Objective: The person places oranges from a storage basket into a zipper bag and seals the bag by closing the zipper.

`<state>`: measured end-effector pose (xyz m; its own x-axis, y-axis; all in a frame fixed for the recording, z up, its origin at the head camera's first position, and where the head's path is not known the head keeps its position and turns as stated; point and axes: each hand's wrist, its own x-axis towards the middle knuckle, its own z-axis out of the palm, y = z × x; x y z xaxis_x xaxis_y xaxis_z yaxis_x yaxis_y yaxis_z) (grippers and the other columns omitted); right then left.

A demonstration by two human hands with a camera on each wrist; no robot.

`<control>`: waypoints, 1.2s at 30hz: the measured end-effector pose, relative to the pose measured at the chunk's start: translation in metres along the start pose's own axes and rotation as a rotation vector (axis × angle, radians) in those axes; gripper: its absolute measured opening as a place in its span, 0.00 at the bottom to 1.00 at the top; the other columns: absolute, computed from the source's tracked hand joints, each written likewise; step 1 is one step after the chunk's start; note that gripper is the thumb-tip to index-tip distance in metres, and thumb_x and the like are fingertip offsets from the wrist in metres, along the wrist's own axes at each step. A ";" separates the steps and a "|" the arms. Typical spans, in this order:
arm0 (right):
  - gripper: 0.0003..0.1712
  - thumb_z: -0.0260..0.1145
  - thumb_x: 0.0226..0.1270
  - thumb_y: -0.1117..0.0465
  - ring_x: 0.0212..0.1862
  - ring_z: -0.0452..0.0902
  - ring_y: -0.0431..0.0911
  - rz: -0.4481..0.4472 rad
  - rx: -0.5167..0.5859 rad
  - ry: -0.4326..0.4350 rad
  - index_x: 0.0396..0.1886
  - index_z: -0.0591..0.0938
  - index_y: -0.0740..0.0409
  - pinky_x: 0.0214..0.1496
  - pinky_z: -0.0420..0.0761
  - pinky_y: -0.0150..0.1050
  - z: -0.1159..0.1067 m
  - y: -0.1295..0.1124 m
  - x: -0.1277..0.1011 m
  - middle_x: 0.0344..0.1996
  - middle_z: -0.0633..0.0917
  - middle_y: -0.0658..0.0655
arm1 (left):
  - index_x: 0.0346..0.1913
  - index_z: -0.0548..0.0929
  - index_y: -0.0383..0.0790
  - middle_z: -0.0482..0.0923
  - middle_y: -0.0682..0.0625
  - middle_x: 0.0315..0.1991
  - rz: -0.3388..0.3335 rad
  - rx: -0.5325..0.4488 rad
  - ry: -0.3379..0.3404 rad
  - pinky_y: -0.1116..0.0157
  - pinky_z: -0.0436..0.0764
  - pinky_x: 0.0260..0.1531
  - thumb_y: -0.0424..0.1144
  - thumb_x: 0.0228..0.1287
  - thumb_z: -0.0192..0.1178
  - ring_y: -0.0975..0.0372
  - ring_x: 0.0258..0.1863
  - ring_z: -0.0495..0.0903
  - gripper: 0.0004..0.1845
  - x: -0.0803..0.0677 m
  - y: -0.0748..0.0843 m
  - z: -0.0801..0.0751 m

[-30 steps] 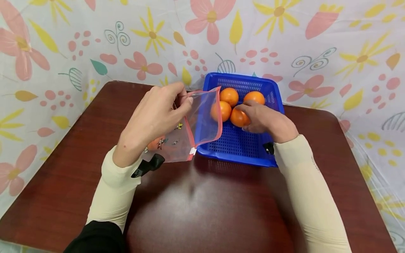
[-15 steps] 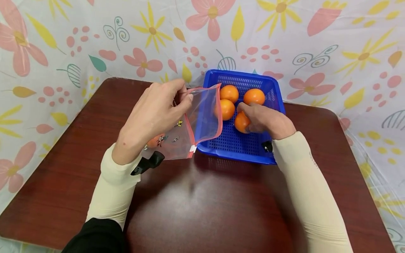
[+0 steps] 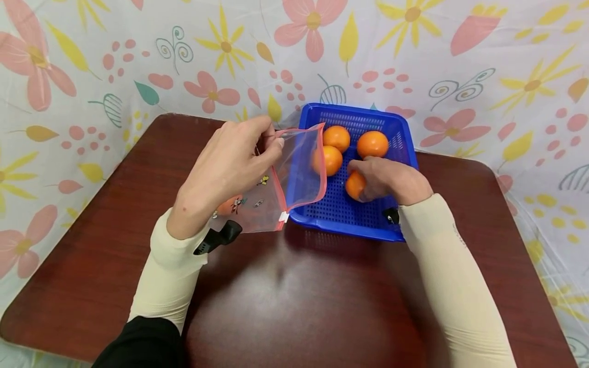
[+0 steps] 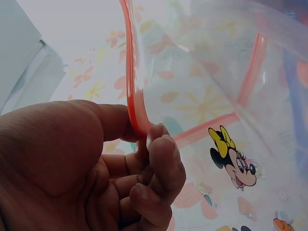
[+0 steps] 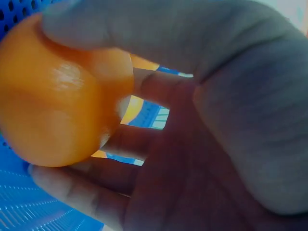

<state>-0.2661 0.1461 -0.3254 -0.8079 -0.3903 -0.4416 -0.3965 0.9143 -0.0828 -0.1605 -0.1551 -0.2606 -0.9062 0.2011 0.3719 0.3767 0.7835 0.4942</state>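
Observation:
My left hand [image 3: 230, 166] pinches the red-trimmed rim of a clear zip bag [image 3: 301, 176], whose mouth gapes toward the basket. Cartoon figures are printed on the bag, and an orange [image 3: 228, 205] shows through its wall, partly behind the wrist. In the left wrist view, thumb and fingers meet on the red edge of the bag [image 4: 136, 106]. My right hand [image 3: 384, 178] reaches into the blue basket [image 3: 354, 230] and grips an orange [image 3: 355, 185]. The right wrist view has thumb and fingers curled round that orange [image 5: 62, 96].
Three more oranges lie toward the back of the basket: one at back left [image 3: 336, 138], one at back right [image 3: 372, 144], one behind the bag's mouth [image 3: 330, 160]. Everything rests on a dark brown table [image 3: 294, 301]. A flower-patterned cloth [image 3: 257, 51] hangs behind.
The right hand has drawn its orange away from the others, slightly toward the basket's front. The left hand keeps its pinch on the bag, nearly still.

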 end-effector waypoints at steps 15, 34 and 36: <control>0.33 0.78 0.63 0.59 0.46 0.76 0.54 -0.010 -0.014 -0.048 0.63 0.71 0.48 0.52 0.79 0.51 -0.001 -0.004 -0.003 0.44 0.78 0.59 | 0.29 0.74 0.47 0.70 0.51 0.21 0.000 0.000 -0.006 0.59 0.65 0.24 0.44 0.75 0.55 0.58 0.20 0.69 0.13 0.001 -0.001 -0.001; 0.31 0.78 0.61 0.59 0.50 0.77 0.54 -0.179 0.169 0.194 0.62 0.76 0.49 0.58 0.78 0.54 -0.002 0.009 -0.035 0.48 0.84 0.56 | 0.30 0.76 0.49 0.73 0.52 0.22 0.005 -0.007 -0.013 0.59 0.66 0.23 0.44 0.73 0.56 0.59 0.20 0.70 0.11 0.003 -0.001 0.001; 0.32 0.78 0.61 0.60 0.52 0.76 0.54 -0.177 0.188 0.213 0.63 0.75 0.49 0.58 0.77 0.54 -0.002 0.010 -0.038 0.50 0.83 0.56 | 0.30 0.76 0.49 0.73 0.52 0.22 0.008 -0.006 -0.014 0.60 0.66 0.23 0.44 0.73 0.56 0.59 0.20 0.70 0.11 0.004 -0.001 0.001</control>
<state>-0.2403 0.1703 -0.3076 -0.8148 -0.5403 -0.2104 -0.4672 0.8267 -0.3136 -0.1644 -0.1547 -0.2607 -0.9056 0.2156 0.3652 0.3853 0.7783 0.4958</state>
